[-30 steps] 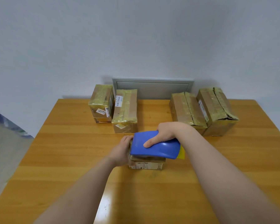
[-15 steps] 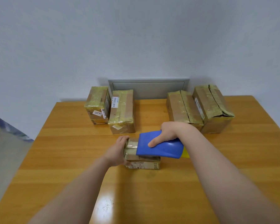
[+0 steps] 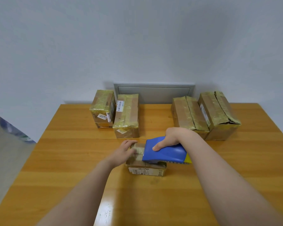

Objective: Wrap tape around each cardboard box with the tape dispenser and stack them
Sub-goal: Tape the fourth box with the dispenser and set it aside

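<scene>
A small flat cardboard box (image 3: 146, 170) lies in the middle of the wooden table (image 3: 72, 160), a white label on its near side. My left hand (image 3: 125, 150) presses on the box's left end, over a strip of yellowish tape. My right hand (image 3: 169, 138) grips a blue tape dispenser (image 3: 166, 152) with a yellow rear edge, resting on the box's top right part. Most of the box top is hidden under the dispenser.
Two taped boxes (image 3: 102, 108) (image 3: 127, 115) stand side by side at the back left. Two larger taped boxes (image 3: 189, 115) (image 3: 218, 114) stand at the back right. A grey panel (image 3: 153, 92) sits on the wall behind the table.
The dispenser has slid to the right across the box top, uncovering a taped strip at the left end. My left hand stays on that end.
</scene>
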